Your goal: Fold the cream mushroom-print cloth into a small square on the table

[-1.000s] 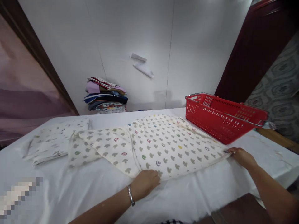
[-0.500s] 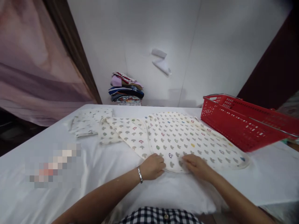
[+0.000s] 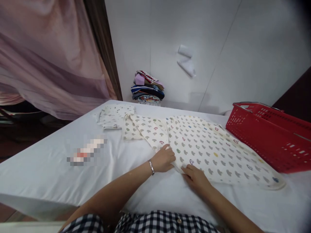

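Note:
A cream garment printed with small mushrooms lies spread flat on the white-covered table. Its narrower, sleeve-like part stretches toward the left. My left hand, with a silver bracelet at the wrist, is closed on the near edge, by the seam where the narrow part meets the wide part. Just right of it, my right hand pinches the same near edge between thumb and fingers. A short piece of that edge is slightly raised between the two hands. Some of my fingertips are hidden.
Another folded white printed cloth lies at the far left. A red plastic basket with metal handles stands at the right. Folded clothes are stacked by the wall behind. A pixelated patch covers something on the left. A pink curtain hangs at left.
My view has turned, so most things sit farther right. My right hand has moved closer to the left and now pinches the garment's edge, where before it lay on the cloth.

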`<state>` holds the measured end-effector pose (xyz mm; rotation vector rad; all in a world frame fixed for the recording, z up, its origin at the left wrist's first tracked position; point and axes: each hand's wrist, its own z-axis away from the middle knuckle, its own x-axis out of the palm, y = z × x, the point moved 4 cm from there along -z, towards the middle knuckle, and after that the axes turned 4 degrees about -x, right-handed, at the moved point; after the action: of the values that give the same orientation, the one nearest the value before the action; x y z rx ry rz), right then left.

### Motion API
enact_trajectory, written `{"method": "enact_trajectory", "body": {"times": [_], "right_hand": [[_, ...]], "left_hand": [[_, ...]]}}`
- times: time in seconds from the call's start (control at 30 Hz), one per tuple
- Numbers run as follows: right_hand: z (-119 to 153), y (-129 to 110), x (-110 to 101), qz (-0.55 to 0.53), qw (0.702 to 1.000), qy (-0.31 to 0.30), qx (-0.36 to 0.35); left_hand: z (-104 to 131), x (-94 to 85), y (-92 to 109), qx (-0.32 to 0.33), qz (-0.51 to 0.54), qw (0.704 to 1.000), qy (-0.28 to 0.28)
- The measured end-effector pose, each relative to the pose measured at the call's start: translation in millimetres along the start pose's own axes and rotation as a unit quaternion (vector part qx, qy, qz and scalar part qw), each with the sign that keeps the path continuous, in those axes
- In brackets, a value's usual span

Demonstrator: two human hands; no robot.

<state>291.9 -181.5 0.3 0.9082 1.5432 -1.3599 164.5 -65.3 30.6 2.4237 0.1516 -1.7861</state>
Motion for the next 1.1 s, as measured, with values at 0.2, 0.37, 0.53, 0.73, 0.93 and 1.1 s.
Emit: {"method": "enact_trajectory", "body": {"times": [0.2, 0.37, 0.53, 0.73, 0.93, 1.1], "right_hand": [[4.8, 1.4, 0.7, -0.001, 1.0, 0.001, -0.021], [7.6, 3.2, 3.3, -0.001, 1.0, -0.007, -0.025], [2.4, -2.1, -12.0, -0.077, 0.994, -0.076, -0.004], [-64.1, 2.1, -28.3, -0.267, 0.957, -0.053, 0.105], [-167.2, -0.7, 0.9, -0.466, 0.854, 0.006, 0.232], [-210.7, -17.2, 19.1, -0.521, 0.816, 0.01, 0.25]], "left_hand": [[22.3, -15.3, -9.7, -0.074, -0.018, 0.997, 0.008], [57.6, -15.9, 3.1, -0.127, -0.009, 0.992, 0.02], [75.2, 0.2, 13.7, -0.172, 0.018, 0.985, -0.025], [74.2, -0.4, 11.3, -0.183, 0.065, 0.981, -0.028], [75.7, -3.0, 5.4, -0.193, 0.086, 0.977, -0.017], [77.4, -5.9, 0.4, -0.211, 0.096, 0.973, 0.006]]}}
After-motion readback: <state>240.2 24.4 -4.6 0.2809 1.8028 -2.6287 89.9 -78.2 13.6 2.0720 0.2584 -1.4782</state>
